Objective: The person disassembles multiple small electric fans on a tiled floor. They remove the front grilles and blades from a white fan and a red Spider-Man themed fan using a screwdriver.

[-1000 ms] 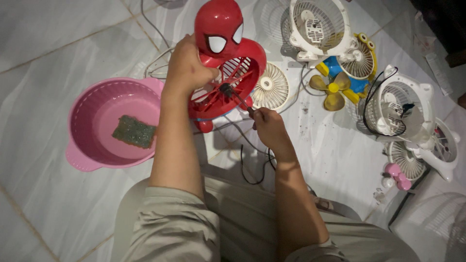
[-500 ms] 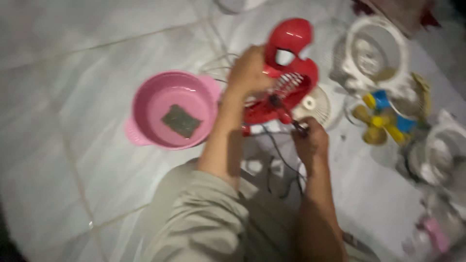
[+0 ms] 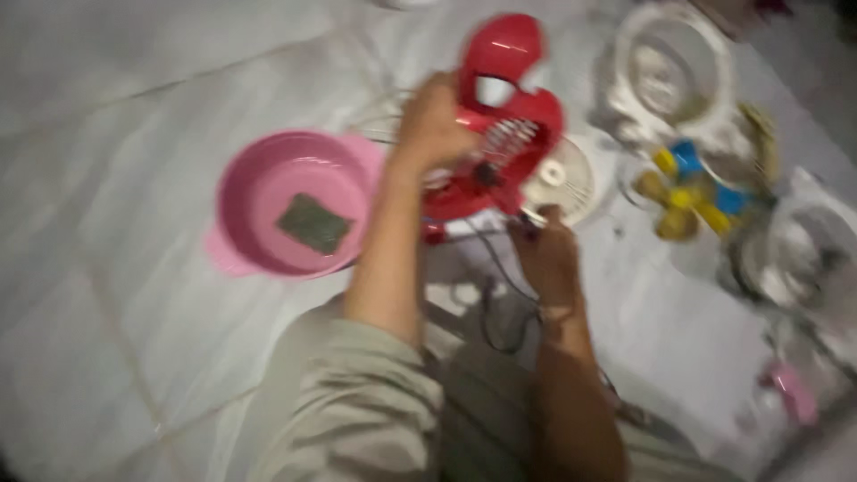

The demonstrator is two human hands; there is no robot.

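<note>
Head view, blurred by motion: the left hand (image 3: pixel 430 125) is wrapped around the left edge of the red toy fan (image 3: pixel 493 134), fingers curled shut on its rim, holding it tilted above the floor. The fan's long axis runs from its round head at the top down to the grille ring below. The right hand (image 3: pixel 546 254) sits just below and right of the grille, closed around the handle of a thin tool (image 3: pixel 507 192) whose shaft slants up-left to the dark hub at the grille's centre. So the hub lies up and to the left of the right hand, and that hand is the nearer one to it, though the left hand alone touches the fan body.

Counted: one red fan in hand; one pink basin (image 3: pixel 284 203) to its left, with one green pad (image 3: pixel 312 224) inside; one loose white grille (image 3: pixel 558 180) behind the right hand; one yellow-and-blue fan (image 3: pixel 689 189) further right; at least two white fans, too smeared to count surely
</note>
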